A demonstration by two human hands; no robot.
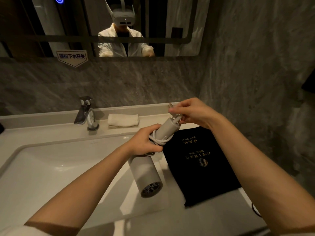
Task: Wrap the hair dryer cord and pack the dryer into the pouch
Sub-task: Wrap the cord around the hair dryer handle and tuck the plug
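Note:
A grey hair dryer (146,174) hangs over the right side of the sink, its barrel pointing down toward me and its handle angled up and right. My left hand (143,143) grips it where handle meets barrel. The white cord (161,139) is looped several times around the handle. My right hand (192,112) pinches the cord's plug end at the top of the handle, the plug prongs sticking up by my fingers. The black pouch (199,166) with gold print lies flat on the counter, just right of the dryer.
A white basin (44,169) fills the lower left, with a chrome faucet (87,114) behind it. A folded white towel (123,120) lies on the back ledge. A mirror (179,23) hangs above, and a grey stone wall (255,74) closes the right side.

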